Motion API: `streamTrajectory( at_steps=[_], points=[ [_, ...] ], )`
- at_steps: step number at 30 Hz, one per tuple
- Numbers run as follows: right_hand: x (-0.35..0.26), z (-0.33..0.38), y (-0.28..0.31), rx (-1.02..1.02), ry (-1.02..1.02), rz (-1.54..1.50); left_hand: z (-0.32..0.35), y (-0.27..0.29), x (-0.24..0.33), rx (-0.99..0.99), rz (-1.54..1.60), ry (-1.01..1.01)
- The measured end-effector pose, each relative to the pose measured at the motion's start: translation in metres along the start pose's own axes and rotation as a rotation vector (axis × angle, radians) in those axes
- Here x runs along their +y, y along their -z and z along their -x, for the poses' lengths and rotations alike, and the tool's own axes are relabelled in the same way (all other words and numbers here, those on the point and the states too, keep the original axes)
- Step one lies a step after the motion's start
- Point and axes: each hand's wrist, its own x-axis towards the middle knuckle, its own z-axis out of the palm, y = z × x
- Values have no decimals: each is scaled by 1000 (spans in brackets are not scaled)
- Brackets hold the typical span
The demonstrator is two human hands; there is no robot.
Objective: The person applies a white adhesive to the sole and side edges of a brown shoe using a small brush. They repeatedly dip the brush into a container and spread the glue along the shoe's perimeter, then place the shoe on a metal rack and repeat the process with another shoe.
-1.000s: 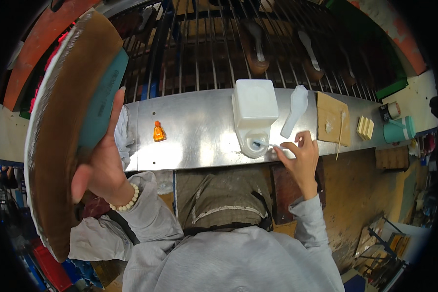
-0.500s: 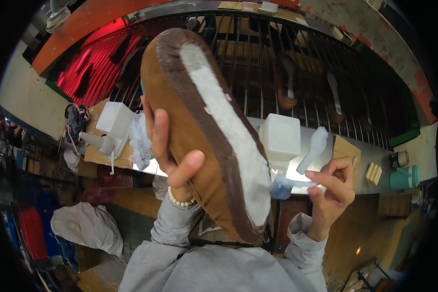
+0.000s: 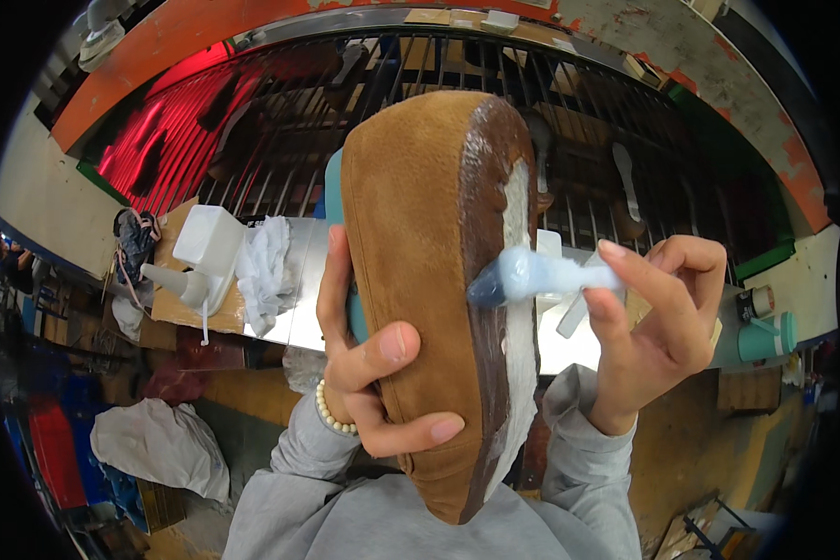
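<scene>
A brown suede shoe upper (image 3: pixel 411 215) stands tilted before me, stretched over a teal last (image 3: pixel 333 187). Along its underside edge runs a glossy dark brown band (image 3: pixel 481 187), with a rough white strip (image 3: pixel 520 373) beside it. My left hand (image 3: pixel 369 364) wraps round the upper from the left, fingers closed on it. Between thumb and fingertips, my right hand (image 3: pixel 663 327) pinches the pale handle of a small brush (image 3: pixel 532 275). Its bluish wet bristles touch the dark band.
A white plastic bottle with a nozzle (image 3: pixel 210 245) and crumpled white paper (image 3: pixel 269 275) lie on the left of the bench. Beyond is a barred rack (image 3: pixel 289 187) carrying shoes, lit red at left. A teal mug (image 3: pixel 765 338) stands at right.
The shoe upper has turned, showing more of its brown side and less of the white underside. My right hand has risen, bringing the brush from beside the shoe onto the dark band.
</scene>
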Motion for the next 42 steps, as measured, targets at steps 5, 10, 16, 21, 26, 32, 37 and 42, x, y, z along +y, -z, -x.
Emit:
streamTrajectory(
  at_steps=[5, 10, 16, 21, 26, 32, 37, 42],
  points=[
    [-1, -12, 7, 1, 24, 36, -3, -4, 6, -22, -16, -65],
    [2, -19, 13, 38, -38, 2, 0, -5, 12, -41, -86, -77],
    [17, -22, 23, -33, 52, -139, 3, -6, 13, -50, -89, -101],
    [29, -23, 25, -47, 138, -201, 2, -6, 13, -56, -89, -103],
    [37, -23, 32, -168, 200, -199, 0, -6, 15, -57, -79, -83],
    [40, -17, 30, -229, 229, -311, -3, -4, 14, -54, -70, -52],
    [39, -9, 30, -258, 202, -332, -6, -3, 13, -41, -58, -17],
    [41, 0, 31, -304, 186, -356, -8, -3, 13, -19, -58, 10]
  ],
)
